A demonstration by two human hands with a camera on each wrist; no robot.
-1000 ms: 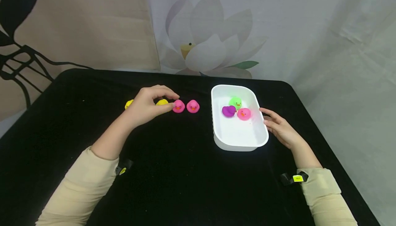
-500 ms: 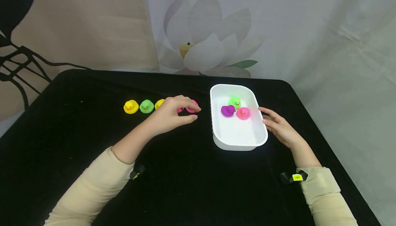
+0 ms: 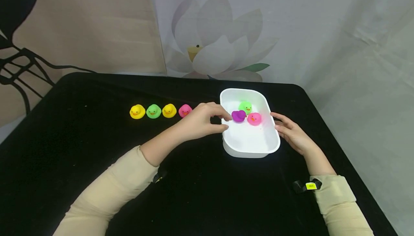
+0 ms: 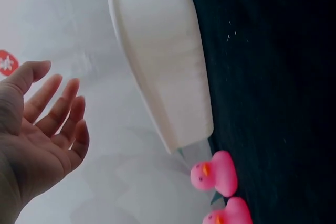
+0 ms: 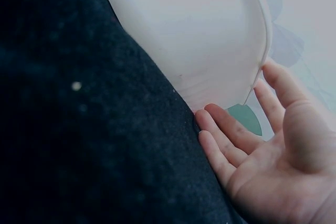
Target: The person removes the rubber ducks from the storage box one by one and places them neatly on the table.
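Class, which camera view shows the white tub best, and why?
The head view: the white tub shows its inside and most of its rim. The left wrist view shows only part of its outside; so does the right wrist view, with the right hand beside it.

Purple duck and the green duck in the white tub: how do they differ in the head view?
Colour: the purple duck is deep violet, the green duck bright lime.
Pose: the purple duck shows its side, beak to the right; the green duck faces the camera.
Place: the purple duck appears nearer the left hand than the green duck.
Shared: both sit in the white tub.
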